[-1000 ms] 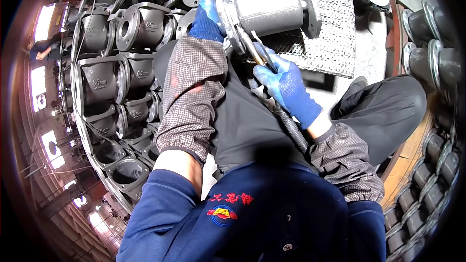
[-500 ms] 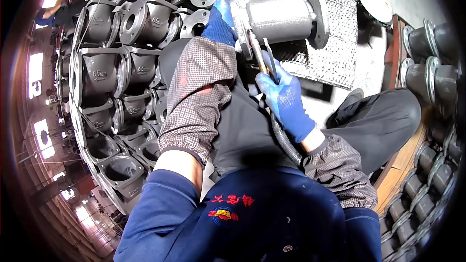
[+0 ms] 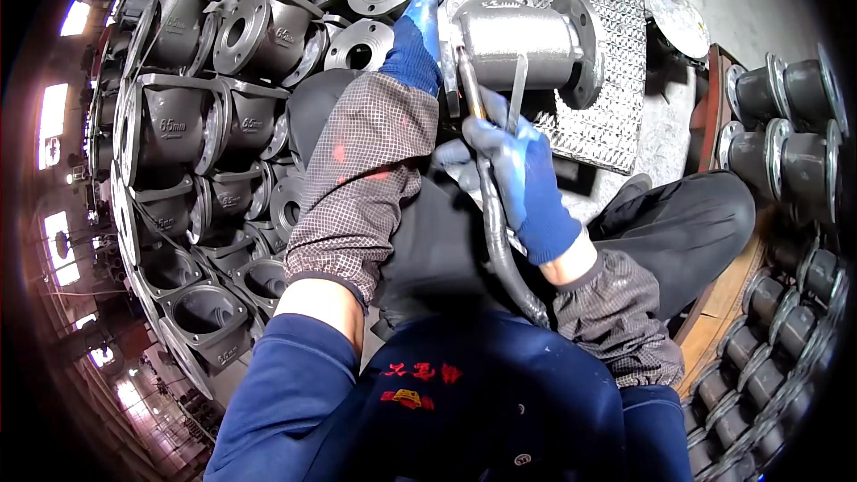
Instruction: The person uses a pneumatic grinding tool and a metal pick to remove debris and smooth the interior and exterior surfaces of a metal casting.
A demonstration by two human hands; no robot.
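A grey cast-metal valve body (image 3: pixel 518 43) with round end flanges lies on its side in front of me. My left hand (image 3: pixel 420 36), in a blue coated glove, is closed on the rim of its left flange. My right hand (image 3: pixel 518 161), gloved alike, holds a slim rod-shaped tool (image 3: pixel 470 85) fed by a black hose (image 3: pixel 500 250). The tool's tip is at the body's left end, by the flange; contact cannot be made out. A thin flat metal strip (image 3: pixel 519 89) also sticks up from the right hand, angled away from the rod. Some right fingers stretch left, past the hose.
Under the valve body is a textured metal plate (image 3: pixel 616 62). Similar valve bodies (image 3: pixel 174 120) are stacked closely on my left. More flanged castings (image 3: pixel 754 156) stand at the right, beyond a wooden board (image 3: pixel 714 321). A round pale disc (image 3: pixel 678 22) sits at the far right.
The flat strip has swung away from the rod-shaped tool. Some right-hand fingers have loosened and stretched left. The left hand stays on the flange, and the view has shifted slightly.
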